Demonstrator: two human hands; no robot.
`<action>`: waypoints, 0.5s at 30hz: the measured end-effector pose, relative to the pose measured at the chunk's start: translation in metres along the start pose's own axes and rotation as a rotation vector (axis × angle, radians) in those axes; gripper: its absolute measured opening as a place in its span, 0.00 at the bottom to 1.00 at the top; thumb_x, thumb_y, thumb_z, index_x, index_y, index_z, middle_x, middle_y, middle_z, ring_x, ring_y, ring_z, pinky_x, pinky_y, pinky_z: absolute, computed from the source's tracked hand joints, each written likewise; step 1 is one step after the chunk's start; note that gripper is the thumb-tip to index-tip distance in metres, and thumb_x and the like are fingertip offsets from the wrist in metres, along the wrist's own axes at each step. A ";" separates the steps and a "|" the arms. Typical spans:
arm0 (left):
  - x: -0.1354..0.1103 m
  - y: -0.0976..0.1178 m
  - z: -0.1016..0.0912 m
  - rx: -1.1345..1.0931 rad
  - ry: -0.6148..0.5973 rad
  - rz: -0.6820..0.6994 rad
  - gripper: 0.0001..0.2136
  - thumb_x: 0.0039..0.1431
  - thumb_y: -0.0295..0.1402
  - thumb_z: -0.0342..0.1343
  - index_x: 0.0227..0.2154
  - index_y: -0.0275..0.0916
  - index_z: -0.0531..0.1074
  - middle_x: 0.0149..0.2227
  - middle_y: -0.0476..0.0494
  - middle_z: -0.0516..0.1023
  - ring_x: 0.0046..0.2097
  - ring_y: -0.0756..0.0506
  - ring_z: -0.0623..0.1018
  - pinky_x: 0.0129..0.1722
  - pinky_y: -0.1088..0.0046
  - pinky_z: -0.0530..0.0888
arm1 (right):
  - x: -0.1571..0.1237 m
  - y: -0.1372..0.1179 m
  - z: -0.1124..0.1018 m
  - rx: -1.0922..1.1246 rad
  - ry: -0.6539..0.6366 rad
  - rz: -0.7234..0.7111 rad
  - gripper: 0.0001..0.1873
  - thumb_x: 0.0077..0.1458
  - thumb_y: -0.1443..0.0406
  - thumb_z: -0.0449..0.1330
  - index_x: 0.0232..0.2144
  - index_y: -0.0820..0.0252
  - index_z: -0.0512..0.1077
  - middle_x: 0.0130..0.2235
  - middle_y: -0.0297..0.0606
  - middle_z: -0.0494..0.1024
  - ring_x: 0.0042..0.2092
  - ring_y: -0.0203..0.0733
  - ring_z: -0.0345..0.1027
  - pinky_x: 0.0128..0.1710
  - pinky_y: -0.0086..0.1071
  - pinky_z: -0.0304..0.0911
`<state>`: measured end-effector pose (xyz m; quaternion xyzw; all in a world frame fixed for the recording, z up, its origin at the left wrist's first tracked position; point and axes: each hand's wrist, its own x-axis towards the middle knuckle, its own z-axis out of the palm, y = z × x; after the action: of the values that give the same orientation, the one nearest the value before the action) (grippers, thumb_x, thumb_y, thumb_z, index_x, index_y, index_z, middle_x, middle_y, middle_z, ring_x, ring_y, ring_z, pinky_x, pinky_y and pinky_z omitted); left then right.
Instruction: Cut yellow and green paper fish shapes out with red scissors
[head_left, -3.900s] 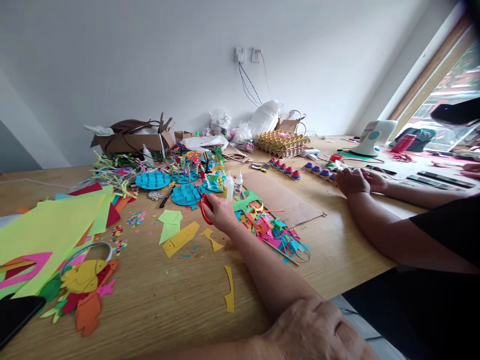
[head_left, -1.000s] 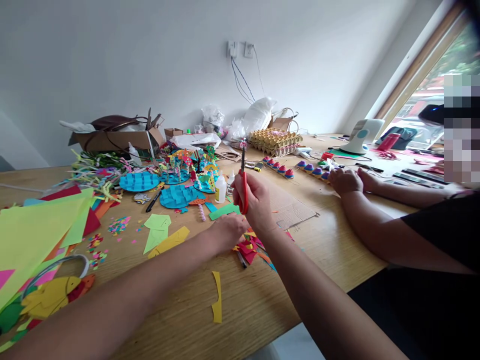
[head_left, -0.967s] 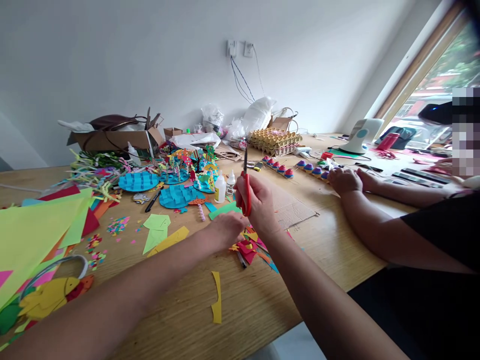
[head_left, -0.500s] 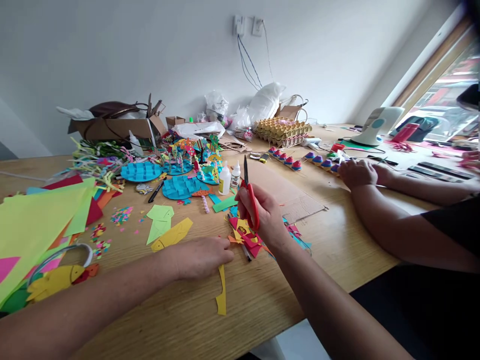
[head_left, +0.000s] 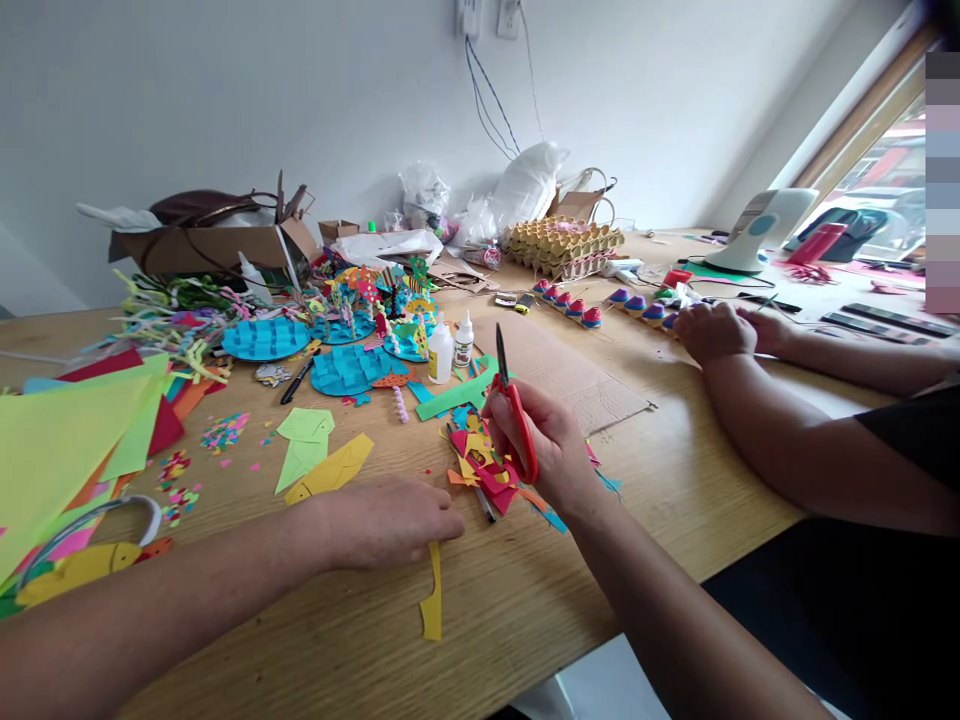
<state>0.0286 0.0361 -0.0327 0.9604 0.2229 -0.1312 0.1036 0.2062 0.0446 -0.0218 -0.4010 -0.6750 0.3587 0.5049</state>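
My right hand (head_left: 544, 435) is closed around red-handled scissors (head_left: 517, 415), whose dark blades look closed and point up and away from me. Just above the table, my left hand (head_left: 401, 522) is closed with fingertips together on a yellow paper strip (head_left: 433, 600); the strip's upper end is hidden under the fingers. Beyond that hand lie a yellow paper fish shape (head_left: 334, 470) with pen lines and a light green paper cutout (head_left: 304, 440). Between my hands is a pile of paper scraps (head_left: 484, 460) in red, yellow and blue, with a pen (head_left: 487, 505) partly under it.
Glue bottles (head_left: 440, 352), blue craft bases (head_left: 356, 372) and a black marker (head_left: 300, 378) stand or lie farther back. Coloured paper sheets (head_left: 67, 430) cover the left side. A cardboard sheet (head_left: 577, 375) lies right of centre. Another person's hands (head_left: 716, 332) work at the right by painted egg-carton cups (head_left: 636, 305).
The view has tilted down slightly and shifted. My right hand with the scissors has moved a little right and down, uncovering more green paper. My left hand stays at the yellow strip.
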 end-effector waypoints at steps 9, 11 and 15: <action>0.003 0.002 0.006 0.110 0.035 0.025 0.10 0.54 0.19 0.48 0.25 0.39 0.71 0.29 0.47 0.76 0.31 0.46 0.75 0.25 0.73 0.63 | -0.006 -0.003 -0.003 -0.016 -0.029 -0.026 0.17 0.57 0.59 0.51 0.18 0.57 0.57 0.18 0.29 0.59 0.21 0.34 0.52 0.19 0.28 0.49; 0.002 0.002 0.003 0.094 0.049 0.012 0.09 0.54 0.21 0.49 0.24 0.39 0.71 0.29 0.47 0.77 0.29 0.46 0.75 0.23 0.73 0.63 | -0.007 -0.003 -0.005 -0.005 -0.031 -0.022 0.16 0.57 0.60 0.50 0.19 0.57 0.56 0.18 0.29 0.58 0.21 0.33 0.52 0.19 0.28 0.48; 0.010 -0.005 -0.015 0.019 0.174 -0.116 0.08 0.57 0.25 0.48 0.28 0.40 0.71 0.29 0.47 0.77 0.29 0.46 0.76 0.23 0.75 0.64 | -0.010 -0.008 -0.011 0.074 -0.010 -0.015 0.16 0.58 0.61 0.50 0.20 0.58 0.57 0.19 0.28 0.58 0.20 0.32 0.50 0.19 0.27 0.47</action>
<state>0.0381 0.0480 -0.0217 0.9546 0.2850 -0.0551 0.0671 0.2172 0.0334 -0.0162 -0.3753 -0.6669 0.3815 0.5186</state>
